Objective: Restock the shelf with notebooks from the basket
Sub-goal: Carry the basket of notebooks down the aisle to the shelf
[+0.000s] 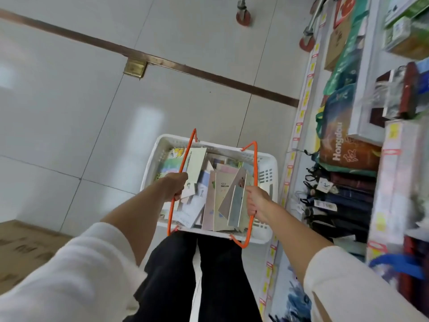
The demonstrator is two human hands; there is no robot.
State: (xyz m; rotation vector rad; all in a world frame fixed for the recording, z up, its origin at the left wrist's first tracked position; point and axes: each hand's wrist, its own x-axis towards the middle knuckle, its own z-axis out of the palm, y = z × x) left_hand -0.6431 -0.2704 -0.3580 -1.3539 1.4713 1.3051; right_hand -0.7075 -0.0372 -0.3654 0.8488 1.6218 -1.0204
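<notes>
A white plastic basket (270,180) hangs in front of my legs above the tiled floor. It is full of several thin notebooks (221,189) lying and leaning in a loose pile. My left hand (174,185) grips the left orange handle (185,154). My right hand (256,201) grips the right orange handle (255,163). The shelf (299,117) runs along the right side, with yellow and red price tags on its edge.
On the shelf lie printed bags (341,140), dark folded items (343,196) and boxed goods (406,29). Two red trolley wheels (243,17) stand on the floor at the top. A cardboard box (25,247) sits at lower left. A brass strip (148,58) crosses the tiles.
</notes>
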